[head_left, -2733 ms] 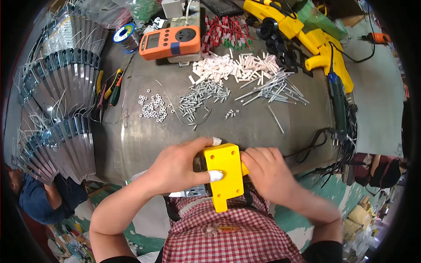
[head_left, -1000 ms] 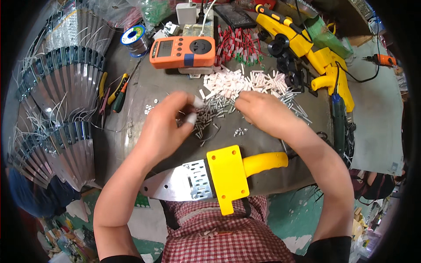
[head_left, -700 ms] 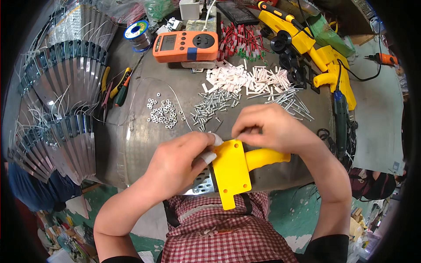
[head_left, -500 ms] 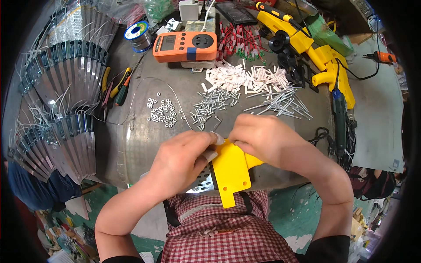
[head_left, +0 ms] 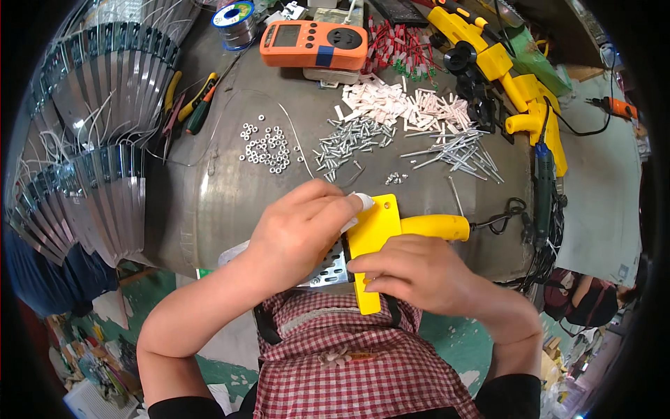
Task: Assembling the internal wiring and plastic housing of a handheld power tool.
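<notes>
Near the table's front edge lies a yellow plastic tool housing (head_left: 373, 234) with a round handle pointing right and a cord at its end. My left hand (head_left: 300, 227), with white wrap on its fingertips, is closed on the housing's left edge. My right hand (head_left: 422, 272) has thumb and index finger close together at the lower part of the housing, by a hole; anything between them is too small to make out. A perforated metal plate (head_left: 328, 271) sticks out from under the housing's left side, partly hidden by my left hand.
Beyond my hands lie piles of nuts (head_left: 269, 148), short screws (head_left: 349, 143), long screws (head_left: 457, 155) and white ceramic tubes (head_left: 398, 105). An orange meter (head_left: 314, 45) stands at the back. Yellow tool bodies (head_left: 516, 84) lie right; metal strips with wires (head_left: 105, 77) fan out left.
My right hand has moved from the housing's far end down to its near end, uncovering the handle and the upper hole. My left hand keeps hold. The whole view has shifted slightly.
</notes>
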`<state>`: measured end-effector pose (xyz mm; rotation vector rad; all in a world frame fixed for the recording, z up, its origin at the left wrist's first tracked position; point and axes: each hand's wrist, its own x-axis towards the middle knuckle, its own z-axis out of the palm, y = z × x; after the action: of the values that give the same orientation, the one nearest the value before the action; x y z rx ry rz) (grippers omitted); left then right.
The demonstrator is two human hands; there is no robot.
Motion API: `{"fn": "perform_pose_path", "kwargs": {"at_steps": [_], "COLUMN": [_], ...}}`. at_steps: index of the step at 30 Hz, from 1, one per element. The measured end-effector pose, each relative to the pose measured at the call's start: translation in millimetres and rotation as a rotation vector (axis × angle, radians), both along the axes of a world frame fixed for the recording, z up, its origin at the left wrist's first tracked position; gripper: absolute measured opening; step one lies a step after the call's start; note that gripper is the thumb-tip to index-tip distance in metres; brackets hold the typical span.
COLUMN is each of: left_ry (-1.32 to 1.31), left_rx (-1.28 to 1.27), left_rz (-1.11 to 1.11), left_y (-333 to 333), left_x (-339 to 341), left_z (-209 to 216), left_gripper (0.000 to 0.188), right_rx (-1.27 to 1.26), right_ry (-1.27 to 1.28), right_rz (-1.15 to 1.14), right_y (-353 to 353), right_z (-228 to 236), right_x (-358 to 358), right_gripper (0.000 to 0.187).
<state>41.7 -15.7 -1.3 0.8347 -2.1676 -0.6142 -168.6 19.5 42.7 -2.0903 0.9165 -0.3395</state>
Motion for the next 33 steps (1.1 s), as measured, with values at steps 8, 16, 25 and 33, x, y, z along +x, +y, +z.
{"fn": "perform_pose_path", "kwargs": {"at_steps": [8, 16, 25, 33], "left_ry": [-0.095, -0.085, -0.293, -0.439], "left_rx": [-0.046, 0.041, -0.048, -0.222], "left_rz": [-0.06, -0.077, -0.108, -0.259], "left_y": [13, 9, -67, -81], "left_x": [7, 9, -23, -25], "left_z": [0, 3, 2, -8], "left_gripper": [0.057, 0.045, 0.016, 0.021], "right_rx": [-0.033, -0.502, -0.666, -0.04], "right_ry": [-0.035, 0.127, 0.284, -0.071], "right_rz": [-0.078, -0.215, -0.152, -0.113], "right_y": [12, -96, -108, -21], "right_z": [-4, -36, -46, 0], "right_x": [12, -34, -28, -39], "right_gripper": [0.036, 0.011, 0.008, 0.014]}}
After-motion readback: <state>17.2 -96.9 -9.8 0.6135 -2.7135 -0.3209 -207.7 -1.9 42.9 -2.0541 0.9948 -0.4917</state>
